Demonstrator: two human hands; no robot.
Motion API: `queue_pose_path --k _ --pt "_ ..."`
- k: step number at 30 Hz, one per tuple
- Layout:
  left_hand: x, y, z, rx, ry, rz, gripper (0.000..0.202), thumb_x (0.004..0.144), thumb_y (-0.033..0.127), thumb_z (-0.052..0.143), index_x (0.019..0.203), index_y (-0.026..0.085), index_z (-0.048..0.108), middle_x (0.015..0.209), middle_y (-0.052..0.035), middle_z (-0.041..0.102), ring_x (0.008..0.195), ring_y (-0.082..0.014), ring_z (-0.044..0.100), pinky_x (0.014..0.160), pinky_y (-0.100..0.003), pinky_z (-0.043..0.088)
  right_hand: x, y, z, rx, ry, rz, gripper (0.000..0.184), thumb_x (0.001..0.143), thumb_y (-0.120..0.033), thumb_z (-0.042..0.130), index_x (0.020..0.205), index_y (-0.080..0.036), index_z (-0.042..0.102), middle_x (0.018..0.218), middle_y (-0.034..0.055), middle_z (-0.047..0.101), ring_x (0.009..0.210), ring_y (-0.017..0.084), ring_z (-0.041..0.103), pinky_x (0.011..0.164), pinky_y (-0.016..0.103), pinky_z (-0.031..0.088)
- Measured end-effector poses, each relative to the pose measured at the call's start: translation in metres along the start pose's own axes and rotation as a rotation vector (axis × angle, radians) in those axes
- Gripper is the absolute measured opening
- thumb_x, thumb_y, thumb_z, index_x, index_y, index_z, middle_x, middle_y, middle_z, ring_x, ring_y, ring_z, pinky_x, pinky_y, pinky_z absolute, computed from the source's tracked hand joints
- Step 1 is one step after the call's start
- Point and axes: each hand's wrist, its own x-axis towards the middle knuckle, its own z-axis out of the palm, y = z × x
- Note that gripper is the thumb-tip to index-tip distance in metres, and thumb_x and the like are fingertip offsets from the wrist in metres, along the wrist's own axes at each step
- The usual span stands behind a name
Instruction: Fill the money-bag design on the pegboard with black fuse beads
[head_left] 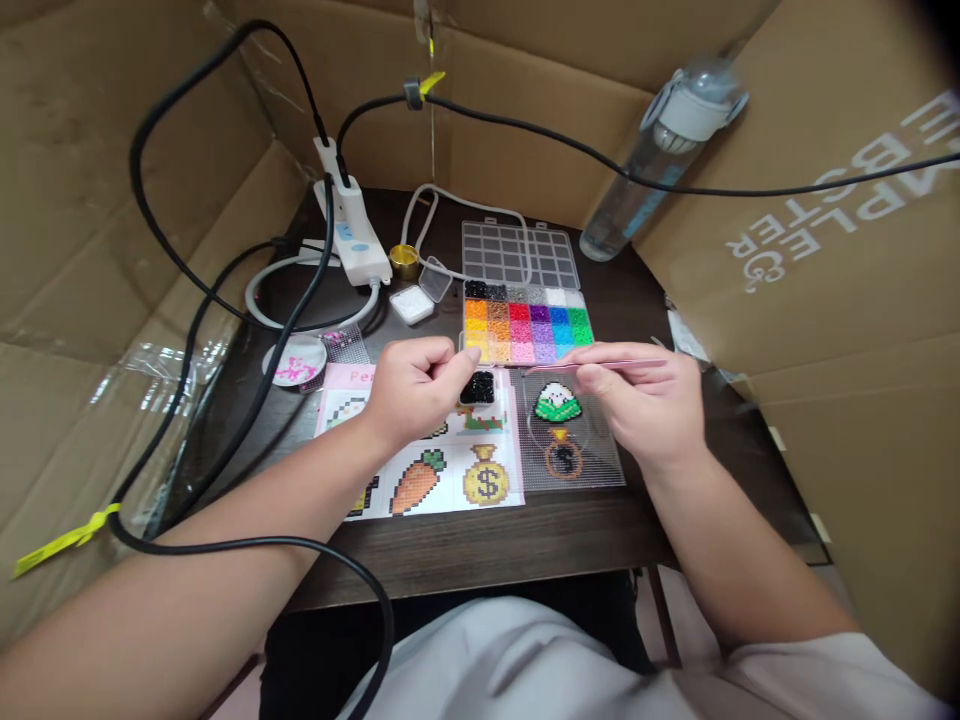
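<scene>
My left hand [412, 390] is curled, its fingertips pinched on the edge of a small clear cup of black beads [478, 386] resting on a pattern sheet [442, 480] with a carrot and a money bag. My right hand [645, 405] pinches thin pink tweezers [600, 365], their tip pointing left toward the cup. Under the right hand lies a clear pegboard [592, 460] bearing a green-and-white bead figure [556, 402] and a partly built brown ring [562, 458]. Just behind both hands stands an open bead box [525, 320] with many colours.
A white power strip [352, 230] with black cables crosses the back left. A water bottle [652, 150] leans at the back right. A small box of white beads [412, 303], a gold cap [403, 260] and a round dish [296, 360] sit left. Cardboard walls surround the dark table [487, 550].
</scene>
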Motion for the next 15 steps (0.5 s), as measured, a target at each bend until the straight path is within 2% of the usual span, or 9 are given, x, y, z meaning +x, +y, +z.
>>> queue_pose_path --k 4,7,11,15 --pt "0.000 0.001 0.000 -0.006 0.003 -0.004 0.048 0.080 0.028 0.061 0.047 0.017 0.027 0.046 0.0051 0.024 0.046 -0.0069 0.024 0.044 -0.025 0.021 -0.028 -0.001 -0.027 0.068 0.031 -0.081 0.005 0.079 -0.022 0.076 0.081 -0.026 0.078 0.079 0.0035 0.078 0.071 0.020 0.072 0.062 0.034 0.059" --pt "-0.001 0.002 0.001 -0.011 -0.003 -0.016 0.048 0.080 0.029 0.061 0.047 0.017 0.027 0.046 0.0051 0.023 0.046 -0.0069 0.024 0.044 -0.026 0.021 -0.061 0.010 -0.041 0.025 0.070 -0.003 0.007 0.078 -0.019 0.075 0.080 -0.025 0.078 0.075 0.0035 0.077 0.072 0.021 0.072 0.066 0.037 0.059" --pt "-0.001 0.003 0.002 -0.014 -0.010 -0.026 0.049 0.079 0.029 0.062 0.047 0.018 0.028 0.046 0.0048 0.025 0.046 -0.0074 0.025 0.045 -0.027 0.022 -0.097 0.027 -0.049 -0.062 0.144 0.106 0.003 0.077 -0.025 0.076 0.079 -0.023 0.078 0.079 0.0066 0.078 0.073 0.023 0.072 0.066 0.040 0.060" --pt "-0.001 0.002 0.002 -0.009 -0.008 -0.022 0.048 0.079 0.029 0.062 0.046 0.018 0.030 0.046 0.0045 0.026 0.046 -0.0078 0.025 0.045 -0.028 0.022 -0.111 0.036 -0.049 -0.061 0.151 0.146 0.004 0.080 -0.022 0.074 0.080 -0.023 0.078 0.081 0.0060 0.078 0.072 0.020 0.070 0.069 0.038 0.059"
